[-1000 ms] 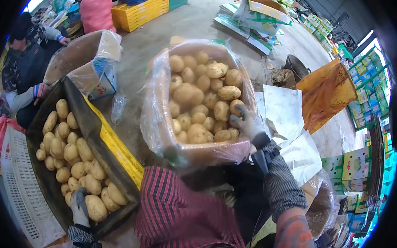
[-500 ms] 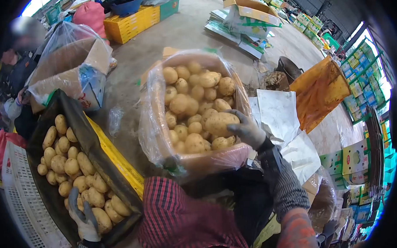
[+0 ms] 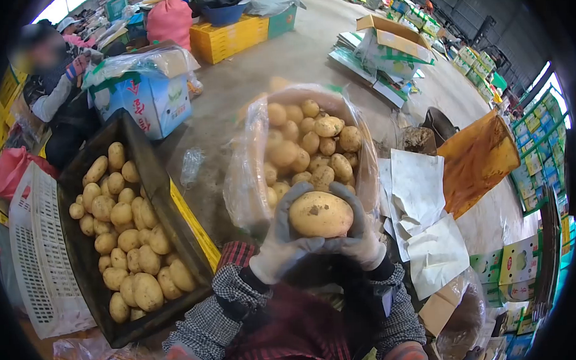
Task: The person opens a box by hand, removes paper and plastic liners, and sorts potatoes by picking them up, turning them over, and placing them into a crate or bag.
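A large potato (image 3: 321,214) with dark dirt marks is held up between both gloved hands. My left hand (image 3: 282,234) wraps its left side and my right hand (image 3: 361,231) its right side, with fingers closed around it. Just beyond them stands a box lined with clear plastic (image 3: 245,175), holding many potatoes (image 3: 309,141). To the left, a crate with a dark liner (image 3: 154,165) is full of potatoes (image 3: 121,214); neither hand touches it.
A white perforated basket (image 3: 46,258) leans by the dark-lined crate. Beyond it, a person (image 3: 60,99) sits beside a blue carton (image 3: 142,106). Paper sheets (image 3: 418,182) and an orange-brown board (image 3: 481,164) lie to the right. Stacked cartons (image 3: 519,261) stand far right.
My left hand has left the potatoes in the crate and joined my right hand. The large potato has come out of the lined box toward me. The person's carton flaps are now folded down.
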Motion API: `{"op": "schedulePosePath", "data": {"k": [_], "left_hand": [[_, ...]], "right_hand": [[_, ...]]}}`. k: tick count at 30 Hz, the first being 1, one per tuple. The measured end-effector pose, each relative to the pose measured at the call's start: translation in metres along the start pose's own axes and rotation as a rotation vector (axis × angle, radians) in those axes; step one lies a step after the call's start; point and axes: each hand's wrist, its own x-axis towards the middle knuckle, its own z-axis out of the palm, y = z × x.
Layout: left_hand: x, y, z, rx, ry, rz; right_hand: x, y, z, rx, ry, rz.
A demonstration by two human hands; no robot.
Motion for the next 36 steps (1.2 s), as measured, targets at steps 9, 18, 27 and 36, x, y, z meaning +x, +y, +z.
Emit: {"op": "schedulePosePath", "data": {"k": [9,18,27,36], "left_hand": [[0.006,-0.033,-0.01,0.242,0.278,-0.005],[0.012,-0.027,-0.03,0.668,0.337,0.232],[0.004,-0.036,-0.036,1.117,0.152,0.33],[-0.016,-0.068,-0.023,0.516,0.125,0.319]], "right_hand": [[0.007,0.007,-0.008,-0.793,-0.094,-0.191],[0.01,0.011,0.007,-0.748,-0.145,-0.197],[0.003,0.002,0.007,-0.63,-0.102,-0.131],[0.013,0.079,-0.046,-0.709,-0.131,-0.27]]}}
